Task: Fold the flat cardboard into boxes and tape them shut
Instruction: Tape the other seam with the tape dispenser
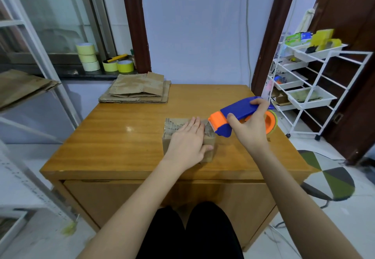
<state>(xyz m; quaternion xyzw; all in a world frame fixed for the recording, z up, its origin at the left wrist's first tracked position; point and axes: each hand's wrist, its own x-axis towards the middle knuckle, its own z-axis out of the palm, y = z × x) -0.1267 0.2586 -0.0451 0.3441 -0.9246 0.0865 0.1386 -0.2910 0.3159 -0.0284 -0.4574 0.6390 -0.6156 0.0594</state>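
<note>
A small cardboard box [188, 137] sits mid-surface [121, 137], left hand [187, 144] pressing flat on its top. The right hand [250, 125] grips a blue-orange tape dispenser [237, 115] just right of it. Flat cardboard [138, 89] lies at the far left.

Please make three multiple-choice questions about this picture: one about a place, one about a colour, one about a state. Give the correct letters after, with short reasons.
1. Where does the stack of flat cardboard lie?
A. on the far left corner of the wooden table
B. on the floor
C. on the white cart

2. What colours has the tape dispenser?
A. green and white
B. blue and orange
C. all black

3. What does the left hand do?
A. hangs beside the table
B. holds a tape roll
C. presses flat on the cardboard box

Answers: 1 A, the stack sits at the table's far left corner. 2 B, blue body, orange front and wheel. 3 C, straight fingers lie on the box top, while the right hand grips the dispenser.
</note>
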